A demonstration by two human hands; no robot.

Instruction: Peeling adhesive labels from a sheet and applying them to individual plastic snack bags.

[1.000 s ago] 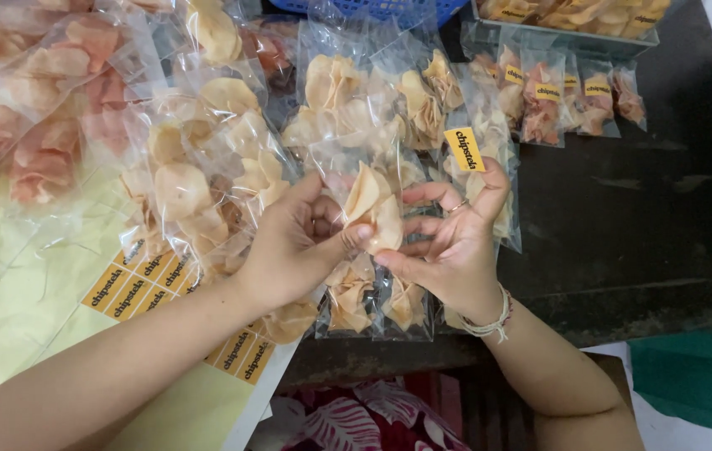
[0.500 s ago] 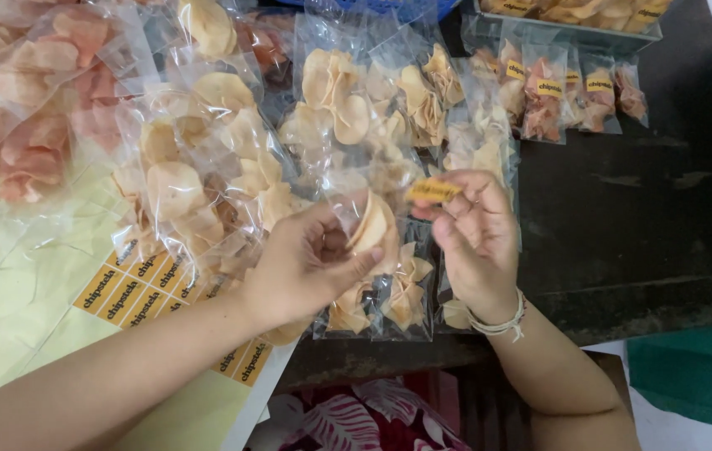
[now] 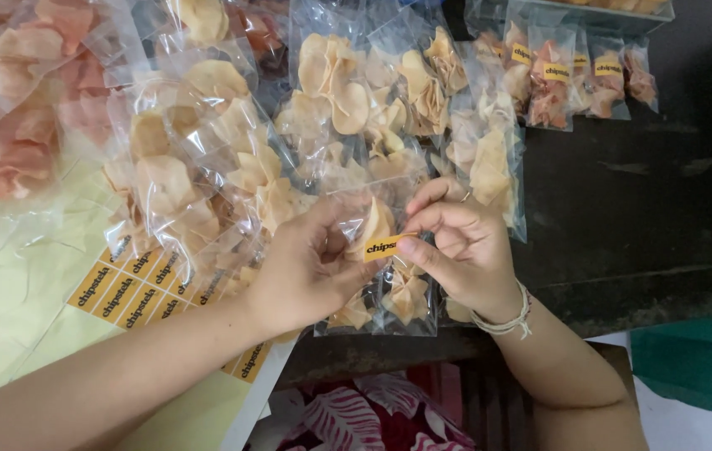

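Yellow sticker (image 3: 386, 245), just one, sits between two hands near the middle of the view. The left hand (image 3: 310, 267) curls its fingers around one small clear bag of pale chips (image 3: 370, 225) and holds it up. The right hand (image 3: 460, 242) pinches the sticker between thumb and first finger and presses it onto the top of that bag. The other right fingers are bent and close together. One ring shows on the right hand, and one bead bracelet (image 3: 506, 316) goes around its wrist. At nine o'clock from the hands lies one sheet of yellow stickers (image 3: 135, 288) on pale yellow paper (image 3: 5, 317). Many clear bags of chips (image 3: 348, 100) are piled from ten to twelve o'clock, too many to count. At one o'clock four small bags with stickers on them (image 3: 573, 79) stand in a row on the dark table (image 3: 648, 217).
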